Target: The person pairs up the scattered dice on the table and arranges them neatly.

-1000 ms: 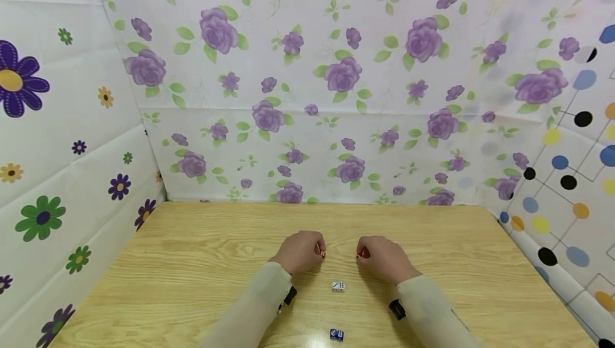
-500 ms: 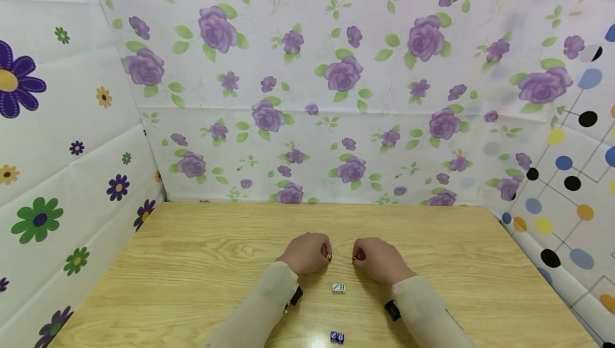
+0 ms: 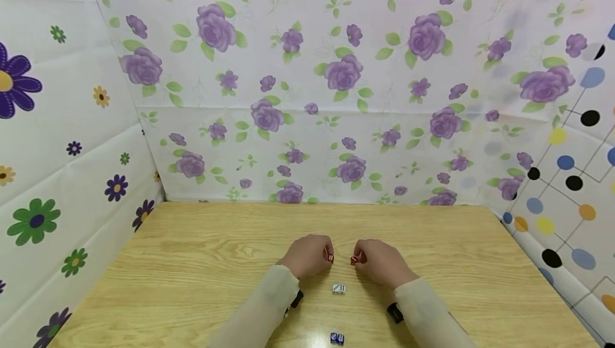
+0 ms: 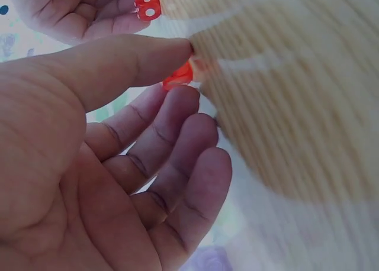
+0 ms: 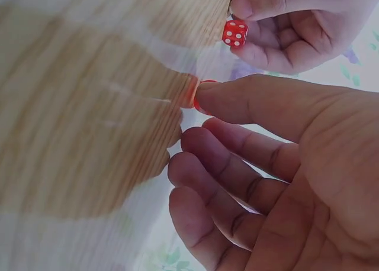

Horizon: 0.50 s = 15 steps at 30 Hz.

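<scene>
Thumb and fingertips of my left hand [image 3: 308, 255] pinch a small red die [image 3: 331, 258] low over the wooden table. In the left wrist view this die [image 4: 179, 76] is partly covered by the thumb. Opposite, my right hand [image 3: 383, 261] pinches a second red die [image 3: 354, 260] with white pips; the right wrist view shows its edge [image 5: 204, 97] beside the thumb, at the tabletop. A narrow gap separates the two dice. Nearer to me, between the forearms, lies a touching pair of white dice [image 3: 338, 289]. Closer still is a pair of blue dice [image 3: 337, 338], also side by side.
The wooden table [image 3: 216, 273] runs back to a flowered cloth wall [image 3: 307, 156]. Cloth panels also stand along the left [image 3: 91, 188] and right [image 3: 572, 204] sides. Dark straps with small devices sit at both wrists.
Both hands have moved inward, bringing the red dice closer together. The right die has come lower and shows more from between the fingers. The white and blue dice stay in place.
</scene>
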Motion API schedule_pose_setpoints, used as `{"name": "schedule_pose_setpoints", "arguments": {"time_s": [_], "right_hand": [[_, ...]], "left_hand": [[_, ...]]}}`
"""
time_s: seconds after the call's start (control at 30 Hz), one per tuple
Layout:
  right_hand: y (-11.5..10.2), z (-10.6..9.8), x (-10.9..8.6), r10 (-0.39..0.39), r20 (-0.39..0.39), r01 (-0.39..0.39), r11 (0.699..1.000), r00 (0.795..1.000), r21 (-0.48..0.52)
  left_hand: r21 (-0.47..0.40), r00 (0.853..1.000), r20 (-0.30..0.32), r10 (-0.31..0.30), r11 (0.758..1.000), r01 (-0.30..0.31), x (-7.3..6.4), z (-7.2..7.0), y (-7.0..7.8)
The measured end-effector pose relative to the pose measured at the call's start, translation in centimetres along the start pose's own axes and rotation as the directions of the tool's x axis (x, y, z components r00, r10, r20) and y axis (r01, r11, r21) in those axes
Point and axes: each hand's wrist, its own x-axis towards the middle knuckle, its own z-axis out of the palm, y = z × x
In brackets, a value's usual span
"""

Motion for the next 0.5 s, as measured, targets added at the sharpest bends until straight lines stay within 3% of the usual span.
{"name": "schedule_pose_setpoints", "arguments": {"time_s": [0.2,0.5], "right_hand": [[0.1,-0.47,-0.61,0.001,-0.019,-0.002,0.999,1.0,-0.034],[0.25,-0.04,-0.12,-0.008,-0.023,0.007,1.0,1.0,-0.023]], "left_hand": [[0.064,0.998,-0.049,0.031,0.998,-0.028,-0.82,-0.98,0.5],[0.045,0.999,-0.03,0.027,0.999,-0.026,-0.73,-0.49,0.43]]}}
